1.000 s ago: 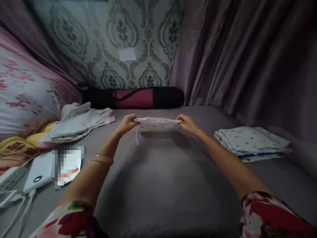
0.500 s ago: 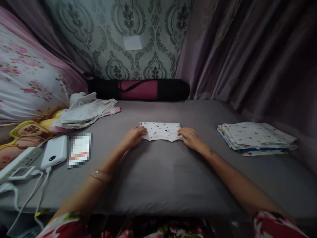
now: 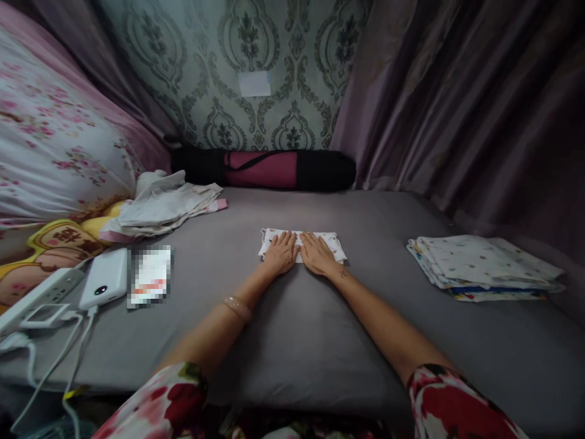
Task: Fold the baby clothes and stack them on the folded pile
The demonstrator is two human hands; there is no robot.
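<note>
Both hands flat, palms down: left hand (image 3: 282,252) and right hand (image 3: 317,253) side by side, pressing a small folded printed cloth (image 3: 336,244) mid-bed on the grey sheet (image 3: 292,341). Folded stack (image 3: 484,265) sits right; unfolded pile (image 3: 169,204) remains far left.

Middle of the folded cloth (image 3: 336,244) hidden beneath both hands; pixelated card (image 3: 150,275) unreadable; power strip (image 3: 31,296) and floral pillow (image 3: 55,152) cut by left edge.

damask wallpaper (image 3: 219,55), mauve curtain (image 3: 457,103), grey bed (image 3: 292,341)
</note>
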